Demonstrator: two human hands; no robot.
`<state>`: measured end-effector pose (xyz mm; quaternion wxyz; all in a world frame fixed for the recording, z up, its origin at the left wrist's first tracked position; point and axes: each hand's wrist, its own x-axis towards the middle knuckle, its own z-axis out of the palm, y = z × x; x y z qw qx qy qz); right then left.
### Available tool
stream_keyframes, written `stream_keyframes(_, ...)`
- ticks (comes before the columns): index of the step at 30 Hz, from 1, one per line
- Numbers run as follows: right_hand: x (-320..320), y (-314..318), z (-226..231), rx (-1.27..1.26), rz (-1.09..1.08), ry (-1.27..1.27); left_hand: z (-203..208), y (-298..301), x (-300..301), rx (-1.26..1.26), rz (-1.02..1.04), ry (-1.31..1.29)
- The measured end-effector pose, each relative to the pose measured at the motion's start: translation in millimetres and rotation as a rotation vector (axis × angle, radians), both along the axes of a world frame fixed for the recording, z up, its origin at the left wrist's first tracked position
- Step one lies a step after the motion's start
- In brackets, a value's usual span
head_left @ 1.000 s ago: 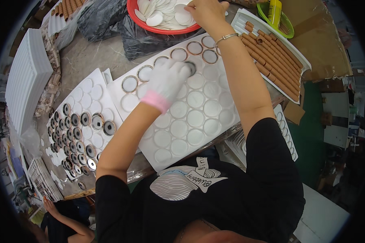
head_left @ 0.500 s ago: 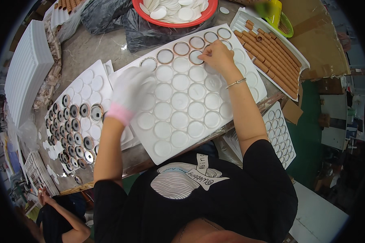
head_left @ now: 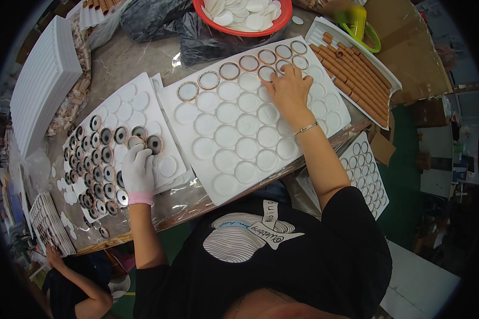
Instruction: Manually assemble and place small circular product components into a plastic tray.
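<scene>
My left hand (head_left: 138, 173), in a white glove with a pink cuff, is at the left tray, its fingers closed at a round metal-rimmed piece with a dark centre (head_left: 154, 144). Several similar dark-centred pieces (head_left: 107, 154) cover much of that white tray (head_left: 170, 149). My bare right hand (head_left: 290, 95) is over the large white tray of round recesses (head_left: 223, 198), fingers apart, fingertips by the rings of the second row. Copper-coloured rings with pale centres (head_left: 229, 71) fill the tray's far row; one second-row ring (head_left: 266, 73) is beside my right thumb.
At the back stands a red basin (head_left: 245, 33) of white discs, beside black plastic bags (head_left: 205, 42). Brown tubes (head_left: 356, 80) lie in a tray at the right. Stacked white trays (head_left: 45, 85) stand far left. Another person's arm (head_left: 82, 279) shows at lower left.
My left hand has moved from the large tray down and left to the dark-centred pieces. My right hand has lowered slightly and its fingers have spread. The far row's left ring now sits in view, uncovered.
</scene>
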<state>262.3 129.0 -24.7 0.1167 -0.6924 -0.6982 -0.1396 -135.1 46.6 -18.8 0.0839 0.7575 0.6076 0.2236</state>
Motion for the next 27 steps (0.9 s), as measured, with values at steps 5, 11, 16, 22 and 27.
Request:
stream_keyframes(5,-7.1,2.6,13.7,-0.063,0.059,0.110,19.1,9.2,12.1,0.111,-0.075,0.128)
stream_keyframes(11,26.2,28.1,25.9,-0.058,0.012,0.140,44.7,26.4,40.7,0.169,-0.242,-0.034)
stream_keyframes(16,26.0,113.7,54.6,0.392,0.089,0.316,37.1,90.7,159.7,0.260,-0.533,-0.096)
stream_keyframes(22,14.8,173.0,53.1,-0.041,-0.089,0.102,9.2,136.3,229.0,0.099,-0.588,0.287)
stream_keyframes(27,17.1,180.6,46.1,-0.066,-0.089,0.222,7.1,143.7,219.7,0.039,-0.692,0.218)
